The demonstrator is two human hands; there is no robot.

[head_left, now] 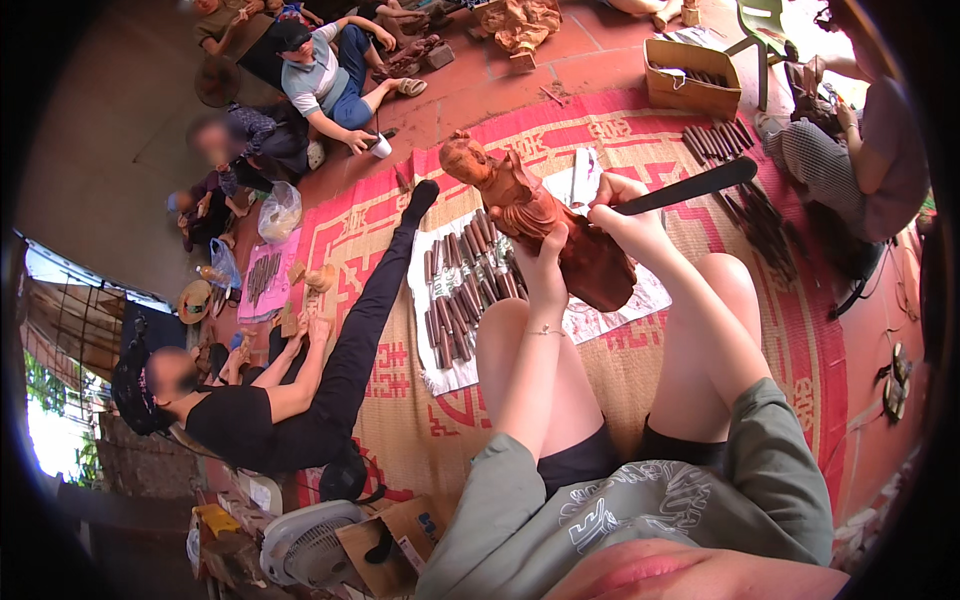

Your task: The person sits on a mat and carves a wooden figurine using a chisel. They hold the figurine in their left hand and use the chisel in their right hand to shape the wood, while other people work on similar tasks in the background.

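A reddish-brown carved wooden figure (pixel 533 212) is held up slantwise above my lap, its head at the upper left and its broad base toward my right knee. My left hand (pixel 545 268) is closed round its near side. My right hand (pixel 632 222) grips a carving tool with a long, broad black handle (pixel 690 188), which sticks out to the right. The tool's working end is at the figure's back; its tip is too small to make out. Just beyond the figure, rows of dark-handled carving tools (pixel 462 290) lie on a white printed cloth (pixel 437 378).
A red and straw-coloured woven mat (pixel 590 370) spreads under me. More tools (pixel 762 235) and a cardboard box (pixel 692 80) are at the right. A person in black (pixel 250 425) sits at the left, one leg stretched across the mat. Other people sit beyond; a fan (pixel 312 545) stands lower left.
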